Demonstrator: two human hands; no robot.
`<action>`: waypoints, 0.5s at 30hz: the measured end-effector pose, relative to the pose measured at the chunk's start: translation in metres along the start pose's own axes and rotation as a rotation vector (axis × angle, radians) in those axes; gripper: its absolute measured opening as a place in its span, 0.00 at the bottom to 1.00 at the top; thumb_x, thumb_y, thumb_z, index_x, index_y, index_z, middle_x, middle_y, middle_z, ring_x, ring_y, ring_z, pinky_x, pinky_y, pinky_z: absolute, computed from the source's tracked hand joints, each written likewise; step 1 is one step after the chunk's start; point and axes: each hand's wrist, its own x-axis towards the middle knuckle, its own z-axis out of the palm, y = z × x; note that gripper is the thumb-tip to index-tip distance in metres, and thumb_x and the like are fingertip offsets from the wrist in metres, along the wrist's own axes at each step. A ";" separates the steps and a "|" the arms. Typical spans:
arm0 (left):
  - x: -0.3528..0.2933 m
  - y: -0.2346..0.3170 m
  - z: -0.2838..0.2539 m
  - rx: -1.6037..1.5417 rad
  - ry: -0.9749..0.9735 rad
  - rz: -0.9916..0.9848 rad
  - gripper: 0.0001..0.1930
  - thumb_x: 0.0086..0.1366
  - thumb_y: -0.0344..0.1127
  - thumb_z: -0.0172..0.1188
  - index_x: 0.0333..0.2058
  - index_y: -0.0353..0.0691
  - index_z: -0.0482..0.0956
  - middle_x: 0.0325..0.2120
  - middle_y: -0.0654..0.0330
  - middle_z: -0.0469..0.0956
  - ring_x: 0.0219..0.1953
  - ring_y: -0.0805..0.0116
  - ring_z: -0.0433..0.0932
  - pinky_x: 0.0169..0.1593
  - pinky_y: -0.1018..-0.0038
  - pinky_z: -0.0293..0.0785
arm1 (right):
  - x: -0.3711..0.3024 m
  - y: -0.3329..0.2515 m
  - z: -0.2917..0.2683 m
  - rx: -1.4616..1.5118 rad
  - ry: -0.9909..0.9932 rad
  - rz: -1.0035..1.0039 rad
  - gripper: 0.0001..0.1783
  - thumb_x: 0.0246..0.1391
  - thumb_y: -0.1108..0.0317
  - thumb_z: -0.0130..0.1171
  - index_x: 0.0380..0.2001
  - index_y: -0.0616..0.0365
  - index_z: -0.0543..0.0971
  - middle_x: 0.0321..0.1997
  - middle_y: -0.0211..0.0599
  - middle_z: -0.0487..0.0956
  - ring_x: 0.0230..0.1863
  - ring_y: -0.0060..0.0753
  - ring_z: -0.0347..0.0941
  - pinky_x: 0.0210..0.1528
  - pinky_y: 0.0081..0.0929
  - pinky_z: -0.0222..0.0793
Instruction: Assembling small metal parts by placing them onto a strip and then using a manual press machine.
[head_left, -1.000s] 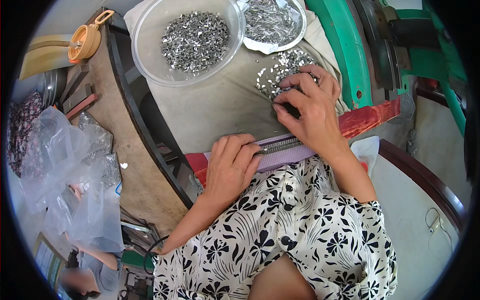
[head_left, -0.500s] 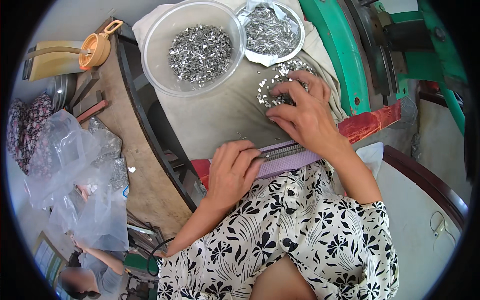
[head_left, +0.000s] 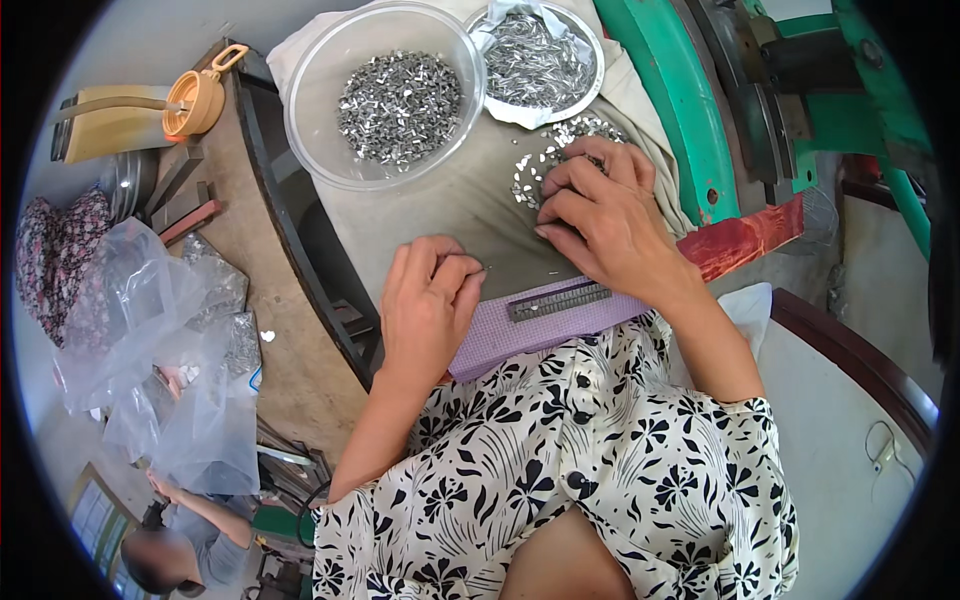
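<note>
My left hand (head_left: 428, 310) hovers over the grey-brown cloth (head_left: 385, 215), thumb and fingertips drawn together. Whatever is between them is too small to make out. My right hand (head_left: 612, 225) is curled at the near side of a loose pile of small shiny metal pieces (head_left: 583, 129), its thumb close to the index finger; what the fingertips hold is hidden. Between me and the cloth lies a purple textured mat (head_left: 500, 340). On it rests a narrow dark slotted metal block (head_left: 560, 300), which neither hand touches.
Ahead stand a clear plastic tub (head_left: 400, 110) of short metal pieces and a round dish (head_left: 540, 65) of thin metal pins. A green machine (head_left: 665, 100) borders the right. On the left, a wooden table (head_left: 290, 350) carries plastic bags (head_left: 170, 360); another person (head_left: 190, 540) is beyond.
My left hand has left the slotted block and moved left and away from me onto the cloth, uncovering the block and mat. My right hand stays by the pile, its fingers slightly more curled.
</note>
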 end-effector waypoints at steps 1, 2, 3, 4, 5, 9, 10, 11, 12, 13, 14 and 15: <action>0.000 0.000 0.001 0.010 0.008 0.004 0.09 0.49 0.24 0.70 0.31 0.37 0.81 0.36 0.58 0.76 0.38 0.57 0.74 0.40 0.66 0.72 | -0.002 -0.001 0.001 0.002 0.032 0.007 0.09 0.43 0.67 0.70 0.29 0.54 0.81 0.43 0.29 0.77 0.59 0.43 0.67 0.60 0.46 0.55; 0.000 0.000 0.002 0.002 0.005 0.002 0.09 0.49 0.24 0.70 0.31 0.37 0.81 0.36 0.58 0.76 0.38 0.57 0.74 0.40 0.66 0.72 | -0.004 -0.002 0.001 0.003 0.063 0.013 0.09 0.43 0.67 0.70 0.28 0.54 0.81 0.42 0.28 0.77 0.58 0.43 0.67 0.60 0.46 0.54; 0.001 0.000 0.002 0.009 0.026 0.011 0.09 0.50 0.24 0.70 0.31 0.37 0.81 0.36 0.58 0.75 0.38 0.57 0.74 0.40 0.65 0.72 | -0.007 -0.002 0.004 0.009 0.082 0.036 0.08 0.43 0.67 0.70 0.29 0.53 0.81 0.42 0.26 0.77 0.58 0.43 0.67 0.61 0.46 0.53; 0.001 0.000 0.003 0.018 0.047 0.021 0.09 0.50 0.23 0.70 0.31 0.37 0.81 0.35 0.58 0.75 0.37 0.57 0.74 0.39 0.65 0.71 | -0.011 -0.002 0.005 0.007 0.076 0.036 0.08 0.43 0.67 0.70 0.29 0.53 0.81 0.42 0.26 0.77 0.58 0.43 0.67 0.61 0.46 0.53; 0.000 0.001 0.005 0.014 0.048 0.017 0.09 0.50 0.23 0.70 0.31 0.37 0.81 0.35 0.58 0.75 0.37 0.57 0.74 0.39 0.65 0.71 | -0.016 -0.002 0.005 0.005 0.099 0.055 0.08 0.44 0.67 0.70 0.29 0.52 0.82 0.43 0.26 0.78 0.58 0.43 0.67 0.61 0.45 0.53; 0.001 0.000 0.006 0.038 0.046 0.046 0.09 0.49 0.23 0.69 0.30 0.37 0.79 0.35 0.58 0.75 0.37 0.56 0.74 0.39 0.65 0.71 | -0.032 0.000 0.004 -0.019 0.171 0.130 0.08 0.41 0.70 0.72 0.29 0.50 0.83 0.43 0.25 0.80 0.58 0.47 0.67 0.60 0.42 0.54; 0.001 -0.001 0.006 0.044 0.042 0.057 0.09 0.49 0.23 0.69 0.30 0.37 0.79 0.35 0.58 0.75 0.37 0.56 0.74 0.39 0.65 0.71 | -0.035 0.000 0.004 -0.038 0.178 0.144 0.09 0.41 0.70 0.72 0.29 0.49 0.85 0.43 0.24 0.80 0.58 0.47 0.67 0.60 0.41 0.54; 0.001 -0.001 0.006 0.047 0.046 0.056 0.09 0.49 0.23 0.69 0.30 0.37 0.79 0.35 0.58 0.75 0.37 0.56 0.74 0.39 0.65 0.71 | -0.035 0.000 0.004 -0.038 0.179 0.139 0.09 0.41 0.70 0.72 0.29 0.49 0.85 0.43 0.24 0.80 0.58 0.47 0.67 0.60 0.41 0.54; 0.000 -0.001 0.006 0.046 0.040 0.058 0.10 0.49 0.23 0.69 0.30 0.37 0.79 0.35 0.58 0.75 0.37 0.56 0.74 0.39 0.64 0.71 | -0.035 0.000 0.003 -0.030 0.185 0.142 0.09 0.41 0.70 0.72 0.29 0.49 0.85 0.43 0.24 0.80 0.58 0.47 0.66 0.60 0.41 0.55; 0.000 -0.001 0.005 0.046 0.035 0.059 0.10 0.49 0.23 0.69 0.29 0.37 0.78 0.35 0.58 0.76 0.37 0.56 0.74 0.39 0.64 0.71 | -0.035 0.000 0.002 -0.022 0.191 0.144 0.09 0.41 0.70 0.73 0.30 0.48 0.85 0.43 0.24 0.80 0.58 0.46 0.66 0.61 0.41 0.55; -0.001 -0.001 0.004 0.047 0.036 0.061 0.10 0.49 0.23 0.69 0.29 0.37 0.78 0.35 0.58 0.76 0.37 0.56 0.74 0.39 0.64 0.71 | -0.033 0.000 0.002 -0.023 0.194 0.143 0.09 0.41 0.70 0.73 0.30 0.48 0.85 0.43 0.24 0.80 0.58 0.46 0.66 0.61 0.41 0.55; -0.001 0.000 0.003 0.053 0.039 0.055 0.10 0.48 0.23 0.69 0.29 0.37 0.78 0.35 0.58 0.76 0.37 0.56 0.74 0.39 0.64 0.71 | -0.032 0.000 0.002 -0.022 0.186 0.128 0.10 0.41 0.70 0.73 0.30 0.47 0.85 0.44 0.24 0.79 0.58 0.47 0.66 0.61 0.42 0.55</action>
